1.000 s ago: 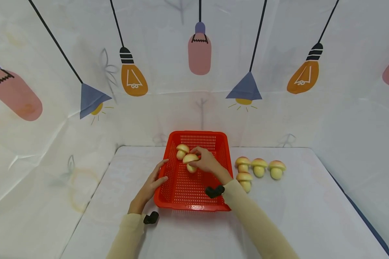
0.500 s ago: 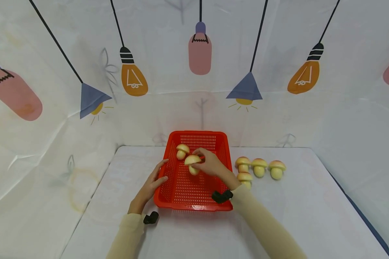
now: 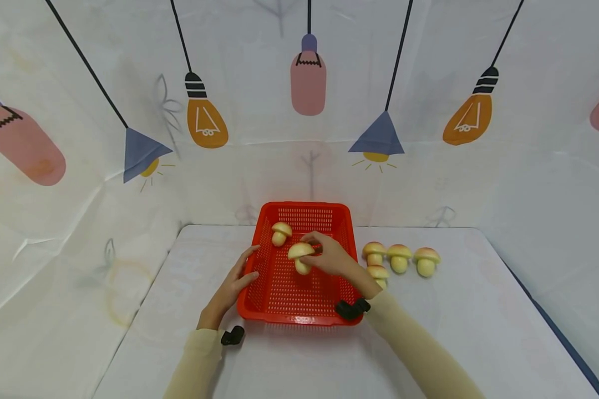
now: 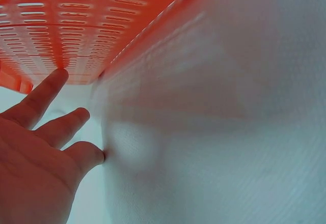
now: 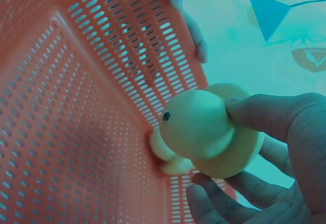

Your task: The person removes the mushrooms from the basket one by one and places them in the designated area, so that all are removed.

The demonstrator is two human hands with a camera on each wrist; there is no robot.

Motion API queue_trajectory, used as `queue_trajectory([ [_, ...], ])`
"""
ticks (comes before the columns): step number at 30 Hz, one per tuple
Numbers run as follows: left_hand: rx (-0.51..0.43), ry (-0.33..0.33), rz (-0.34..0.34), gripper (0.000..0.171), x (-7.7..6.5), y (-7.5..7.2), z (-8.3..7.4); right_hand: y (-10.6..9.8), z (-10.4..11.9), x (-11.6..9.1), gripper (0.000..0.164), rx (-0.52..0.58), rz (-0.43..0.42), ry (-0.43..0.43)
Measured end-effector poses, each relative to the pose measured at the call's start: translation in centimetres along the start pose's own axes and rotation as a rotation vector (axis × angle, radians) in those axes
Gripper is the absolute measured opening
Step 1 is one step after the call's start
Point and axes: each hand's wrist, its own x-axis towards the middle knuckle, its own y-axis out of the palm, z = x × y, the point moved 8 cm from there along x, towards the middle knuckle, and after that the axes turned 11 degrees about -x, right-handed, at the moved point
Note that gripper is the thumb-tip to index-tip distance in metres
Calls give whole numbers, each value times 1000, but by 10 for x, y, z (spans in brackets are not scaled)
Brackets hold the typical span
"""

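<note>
My right hand [image 3: 331, 257] pinches a toy mushroom [image 3: 300, 251] over the inside of a red plastic basket [image 3: 299, 320]. In the right wrist view, the thumb and fingers hold this mushroom [image 5: 196, 124] by its cap, its rounded stem facing the camera. A second mushroom [image 3: 281, 233] lies in the basket near the far left. My left hand [image 3: 229, 285] rests at the basket's left side with fingers spread. From the left wrist, straight fingers [image 4: 48, 94] reach up beside the slotted basket wall [image 4: 76, 30].
Right of the basket, several more mushrooms [image 3: 426, 261] stand on the white table [image 3: 454, 332]; my right arm partly covers the nearest one [image 3: 377, 272]. A white sheet with printed lamps [image 3: 306, 83] hangs behind the table.
My right hand has drawn slightly right and nearer to me, carrying the mushroom away from the other one in the basket. The left hand has stayed in place.
</note>
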Motion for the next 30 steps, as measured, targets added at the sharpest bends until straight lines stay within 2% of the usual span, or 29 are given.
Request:
queue_trajectory([
  [3, 1, 5, 1, 66, 0, 0, 1, -2, -3, -5, 44, 24, -8, 8],
  [10, 9, 9, 1, 67, 0, 0, 0, -6, -8, -18, 48, 158, -30, 9],
  [17, 0, 17, 6, 67, 0, 0, 1, -12, -11, -27, 47, 178, -79, 1],
  [30, -5, 23, -5, 66, 0, 1, -1, -22, -15, -41, 50, 217, -113, 19],
])
